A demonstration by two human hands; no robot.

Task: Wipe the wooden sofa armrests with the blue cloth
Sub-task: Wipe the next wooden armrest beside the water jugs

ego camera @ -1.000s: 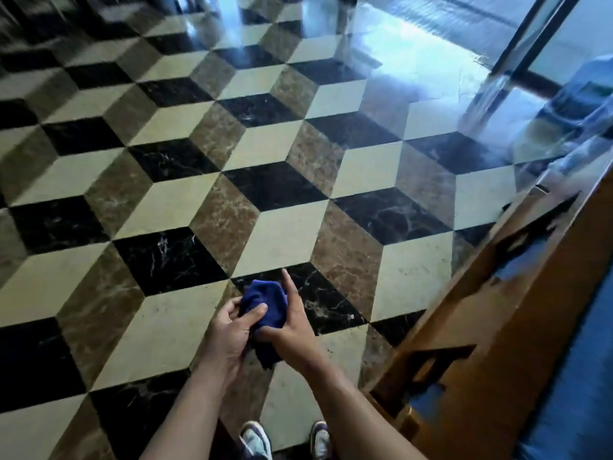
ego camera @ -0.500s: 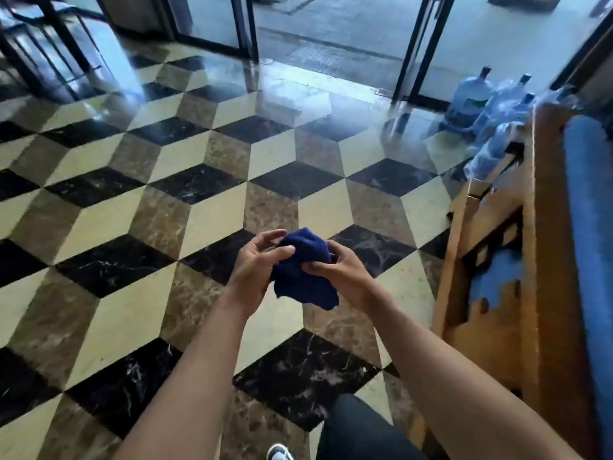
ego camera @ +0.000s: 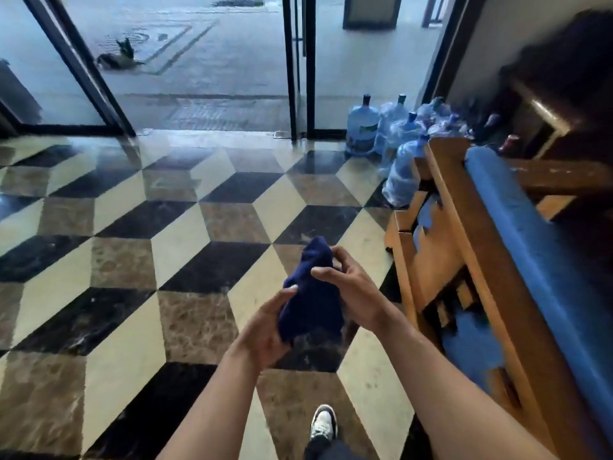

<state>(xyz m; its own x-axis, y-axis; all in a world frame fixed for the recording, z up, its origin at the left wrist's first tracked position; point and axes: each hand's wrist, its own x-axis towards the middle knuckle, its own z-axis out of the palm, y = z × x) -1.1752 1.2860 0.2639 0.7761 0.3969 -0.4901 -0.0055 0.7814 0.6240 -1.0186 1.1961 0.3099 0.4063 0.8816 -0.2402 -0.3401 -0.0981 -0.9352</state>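
Blue cloth: one, bunched, held up over the floor in front of me, just left of the wooden sofa and not touching it. Both my hands are on it. Left hand cups the lower end, thumb pressed against the fabric. Right hand grips the upper part, fingers curled round it.

Sofa: one in view, wooden frame with a carved side panel and one long top rail; blue cushion lies along the far side of that rail.

Water bottles: a cluster standing on the floor beyond the sofa's far end; I count at least five, the rest too blurred to separate.

One shoe visible, on the floor left of the sofa, below my hands.
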